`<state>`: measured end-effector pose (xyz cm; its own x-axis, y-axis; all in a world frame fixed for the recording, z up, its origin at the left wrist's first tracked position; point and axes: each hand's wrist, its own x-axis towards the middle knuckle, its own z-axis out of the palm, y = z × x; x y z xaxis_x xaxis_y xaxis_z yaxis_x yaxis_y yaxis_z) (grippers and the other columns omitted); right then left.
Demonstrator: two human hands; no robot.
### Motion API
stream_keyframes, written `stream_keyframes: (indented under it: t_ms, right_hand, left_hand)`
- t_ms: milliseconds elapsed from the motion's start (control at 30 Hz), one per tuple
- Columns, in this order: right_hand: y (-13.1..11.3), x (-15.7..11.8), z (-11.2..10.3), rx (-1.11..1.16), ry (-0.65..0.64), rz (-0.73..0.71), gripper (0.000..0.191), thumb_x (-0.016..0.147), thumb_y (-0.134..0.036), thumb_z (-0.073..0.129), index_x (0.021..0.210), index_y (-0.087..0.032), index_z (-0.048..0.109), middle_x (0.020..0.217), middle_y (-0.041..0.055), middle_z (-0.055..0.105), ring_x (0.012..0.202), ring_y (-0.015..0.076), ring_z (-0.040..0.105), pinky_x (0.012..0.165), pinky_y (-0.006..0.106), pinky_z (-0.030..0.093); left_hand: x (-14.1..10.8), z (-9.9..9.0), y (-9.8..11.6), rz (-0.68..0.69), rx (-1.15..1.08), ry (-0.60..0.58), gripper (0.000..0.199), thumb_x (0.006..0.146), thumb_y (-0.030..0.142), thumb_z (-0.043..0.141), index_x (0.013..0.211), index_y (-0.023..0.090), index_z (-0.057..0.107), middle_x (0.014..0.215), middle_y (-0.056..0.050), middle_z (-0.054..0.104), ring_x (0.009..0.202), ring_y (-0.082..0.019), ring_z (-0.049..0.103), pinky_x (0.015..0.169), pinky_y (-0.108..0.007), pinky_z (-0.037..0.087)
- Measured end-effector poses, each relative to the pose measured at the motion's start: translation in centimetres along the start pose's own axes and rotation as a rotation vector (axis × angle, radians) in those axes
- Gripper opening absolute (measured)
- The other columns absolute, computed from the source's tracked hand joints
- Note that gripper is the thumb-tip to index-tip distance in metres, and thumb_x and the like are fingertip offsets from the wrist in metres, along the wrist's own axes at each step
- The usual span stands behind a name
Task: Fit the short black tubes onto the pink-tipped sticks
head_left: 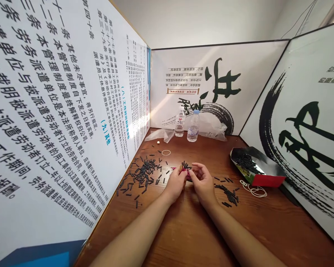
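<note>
Head view: loose black sleeves (147, 168) piled left on bench (180, 226). Left hand (178, 181) — fingers closed around black-tipped pink sticks (186, 171), mid-bench. Right hand (203, 180) — fingertips pinching same bunch. More sleeves, then open box (256, 167) holding some, far right.

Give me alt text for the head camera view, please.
Two bare hands, left and right, hold a bundle of thin pink and black pieces over a brown wooden table. Loose black sticks lie scattered to the left, with a smaller group and an open box of black pieces to the right. Two clear bottles stand behind, before printed panels.
</note>
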<state>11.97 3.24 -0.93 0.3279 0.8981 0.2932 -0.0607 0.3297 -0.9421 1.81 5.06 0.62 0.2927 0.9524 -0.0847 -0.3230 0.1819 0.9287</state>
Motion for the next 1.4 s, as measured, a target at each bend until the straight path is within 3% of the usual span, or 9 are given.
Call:
stream_keyframes:
  t_ms: [233,567,1133,1400]
  right_hand:
    - [0.05,-0.09,0.12,-0.070,-0.036,-0.016,0.029,0.077,-0.039,0.068,0.093,-0.019,0.057,0.085,0.0038,0.064,0.075,0.0159,0.061,0.071,0.030,0.052]
    - [0.42,-0.09,-0.14,-0.040,-0.067,0.041,0.030,0.076,-0.042,0.069,0.091,-0.018,0.057,0.089,0.0061,0.066,0.079,0.0180,0.063,0.075,0.034,0.053]
    - [0.35,-0.06,-0.10,-0.081,-0.033,-0.004,0.026,0.078,-0.037,0.061,0.097,-0.019,0.055,0.088,0.0051,0.061,0.082,0.0181,0.060,0.075,0.033,0.052]
    - [0.11,-0.11,-0.16,-0.135,-0.043,-0.042,0.020,0.080,-0.030,0.057,0.097,-0.019,0.054,0.078,0.0002,0.055,0.067,0.0135,0.053,0.062,0.026,0.045]
  left_hand:
    - [-0.08,0.03,0.32,-0.070,-0.062,-0.028,0.021,0.074,0.031,0.058,0.081,0.018,0.043,0.052,0.011,0.029,0.040,-0.003,0.016,0.041,-0.019,0.011]
    - [0.03,-0.09,0.19,-0.077,-0.068,-0.036,0.026,0.075,0.034,0.059,0.082,0.019,0.040,0.052,0.011,0.029,0.039,-0.002,0.016,0.040,-0.019,0.010]
    - [0.21,-0.38,-0.20,-0.080,-0.047,-0.041,0.018,0.068,0.026,0.049,0.075,0.022,0.032,0.048,0.011,0.029,0.035,-0.003,0.016,0.039,-0.019,0.007]
    - [0.32,-0.38,-0.23,-0.067,-0.033,-0.056,0.018,0.064,0.026,0.045,0.072,0.022,0.029,0.048,0.011,0.030,0.035,-0.003,0.015,0.038,-0.018,0.008]
